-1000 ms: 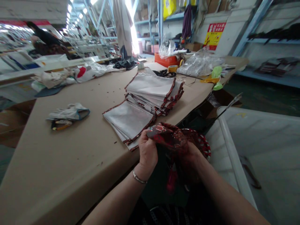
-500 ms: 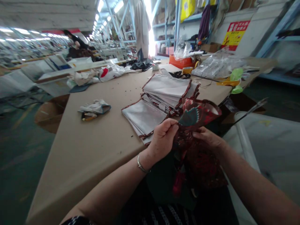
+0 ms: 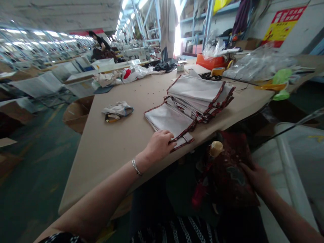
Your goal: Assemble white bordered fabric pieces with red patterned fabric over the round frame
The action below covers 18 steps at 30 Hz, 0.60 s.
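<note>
Two stacks of white cloth pieces edged in dark red trim lie on the tan cutting table (image 3: 113, 152), a higher stack (image 3: 198, 91) behind a lower one (image 3: 168, 119). My left hand (image 3: 159, 146) rests on the near corner of the lower stack, its thumb hidden. My right hand (image 3: 257, 179) is at the dark red patterned fabric (image 3: 233, 172), which hangs below the table edge over my lap, its fingers pressed on the cloth. A small cream-coloured lump (image 3: 216, 149) sits on that fabric. Its nature cannot be told.
A crumpled cloth with blue trim (image 3: 117, 109) lies left of the stacks. Further back are an orange box (image 3: 210, 61), a tape roll (image 3: 218, 71) and plastic bags (image 3: 258, 69). A white bin (image 3: 291, 152) stands right of me. A distant person (image 3: 100, 42) stands by other tables.
My left hand has let go of the patterned fabric and moved onto the lower white stack. My right hand has lowered the fabric toward my lap. The view has turned left.
</note>
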{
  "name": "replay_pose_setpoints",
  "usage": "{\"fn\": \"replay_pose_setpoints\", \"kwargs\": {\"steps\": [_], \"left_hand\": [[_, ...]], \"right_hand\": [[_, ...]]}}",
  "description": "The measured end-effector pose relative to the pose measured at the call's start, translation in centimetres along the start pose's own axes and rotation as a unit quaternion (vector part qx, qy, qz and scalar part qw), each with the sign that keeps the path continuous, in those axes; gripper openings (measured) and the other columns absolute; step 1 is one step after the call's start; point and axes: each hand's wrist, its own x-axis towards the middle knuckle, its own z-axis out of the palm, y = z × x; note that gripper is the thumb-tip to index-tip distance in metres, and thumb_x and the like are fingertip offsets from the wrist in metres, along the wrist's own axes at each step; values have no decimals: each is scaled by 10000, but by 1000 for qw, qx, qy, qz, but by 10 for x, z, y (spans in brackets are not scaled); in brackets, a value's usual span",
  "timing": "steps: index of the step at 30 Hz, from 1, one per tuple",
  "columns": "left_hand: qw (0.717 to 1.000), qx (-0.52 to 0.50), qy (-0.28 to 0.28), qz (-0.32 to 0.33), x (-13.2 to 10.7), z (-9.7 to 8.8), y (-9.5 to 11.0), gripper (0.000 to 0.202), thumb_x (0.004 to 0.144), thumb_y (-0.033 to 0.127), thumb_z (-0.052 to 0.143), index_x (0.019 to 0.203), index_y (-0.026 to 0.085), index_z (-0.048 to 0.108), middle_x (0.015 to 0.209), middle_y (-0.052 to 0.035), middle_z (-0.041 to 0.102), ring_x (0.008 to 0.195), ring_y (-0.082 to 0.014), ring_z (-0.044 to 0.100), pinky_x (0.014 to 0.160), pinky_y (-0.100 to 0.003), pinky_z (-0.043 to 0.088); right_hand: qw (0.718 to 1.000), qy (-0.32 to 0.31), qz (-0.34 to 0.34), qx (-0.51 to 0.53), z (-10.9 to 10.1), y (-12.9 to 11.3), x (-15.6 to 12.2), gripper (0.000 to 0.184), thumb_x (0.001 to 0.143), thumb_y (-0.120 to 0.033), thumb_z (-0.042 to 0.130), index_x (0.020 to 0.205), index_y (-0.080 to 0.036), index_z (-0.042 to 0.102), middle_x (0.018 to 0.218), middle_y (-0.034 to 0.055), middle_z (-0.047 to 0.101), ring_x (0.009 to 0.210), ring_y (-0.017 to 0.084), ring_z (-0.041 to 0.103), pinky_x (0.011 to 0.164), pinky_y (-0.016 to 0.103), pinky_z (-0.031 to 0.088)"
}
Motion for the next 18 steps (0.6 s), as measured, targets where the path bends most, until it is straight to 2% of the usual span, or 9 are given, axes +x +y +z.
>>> {"fn": "replay_pose_setpoints", "kwargs": {"steps": [2, 4, 7, 9, 10, 12, 13, 15, 18], "left_hand": [[998, 53, -34, 10, 2, 3, 4, 163, 842, 241, 538, 805, 147, 665, 858, -95, 658, 843, -211, 611, 825, -342, 472], [994, 88, -57, 10, 6, 4, 6, 207, 863, 224, 484, 798, 137, 661, 842, -104, 646, 821, -214, 615, 805, -341, 478], [992, 101, -76, 1, 12, 5, 6, 267, 887, 205, 421, 809, 125, 663, 836, -115, 643, 795, -215, 622, 762, -330, 482], [992, 87, -86, -16, 14, 4, 5, 281, 882, 185, 408, 796, 124, 668, 818, -115, 645, 765, -213, 624, 724, -321, 478], [993, 77, -87, -30, 15, 3, 5, 278, 872, 177, 412, 786, 127, 671, 808, -112, 647, 749, -209, 624, 706, -316, 475], [993, 64, -77, -59, 16, 1, 7, 254, 845, 162, 428, 776, 140, 672, 802, -95, 651, 729, -194, 621, 680, -299, 465], [993, 65, -63, -72, 16, -2, 9, 240, 832, 156, 436, 778, 149, 670, 809, -84, 654, 730, -186, 619, 673, -291, 460], [992, 78, -26, -92, 14, -8, 15, 209, 810, 149, 450, 786, 165, 657, 824, -65, 655, 738, -174, 612, 666, -280, 449], [991, 97, 22, -88, 5, -19, 25, 163, 779, 133, 470, 756, 176, 625, 800, -56, 641, 728, -173, 592, 653, -281, 433]], "right_hand": [[999, -22, 35, -19, 18, 22, -9, 390, 685, -522, 577, 895, -203, 654, 841, 145, 706, 782, 355, 672, 714, 503, 510], [998, -28, 46, -12, 24, 28, -13, 472, 707, -523, 566, 1047, -200, 623, 1026, 148, 690, 955, 347, 652, 842, 494, 495], [999, 15, 27, 43, 16, 4, -19, 542, 762, -525, 533, 1181, -184, 568, 1146, 143, 651, 1053, 315, 623, 918, 468, 473], [995, 50, -14, 82, 3, -34, -28, 457, 804, -513, 517, 1133, -205, 595, 1087, 107, 673, 995, 277, 642, 888, 426, 492], [992, 57, -55, 95, -4, -59, -35, 382, 828, -490, 514, 1078, -221, 617, 1026, 82, 688, 945, 251, 652, 859, 394, 502], [978, 34, -179, 102, -13, -114, -48, 225, 876, -402, 514, 975, -245, 642, 877, 37, 693, 819, 199, 652, 787, 330, 511], [957, 2, -269, 107, -15, -142, -53, 172, 896, -338, 507, 961, -250, 640, 870, 26, 685, 823, 180, 643, 793, 309, 506], [905, -46, -414, 91, -9, -195, -55, 182, 915, -246, 479, 1020, -238, 628, 987, 45, 661, 956, 187, 606, 874, 325, 483], [870, -39, -492, -23, 15, -257, -41, 301, 900, -213, 501, 1190, -180, 573, 1167, 105, 595, 1116, 242, 500, 975, 394, 424]]}}
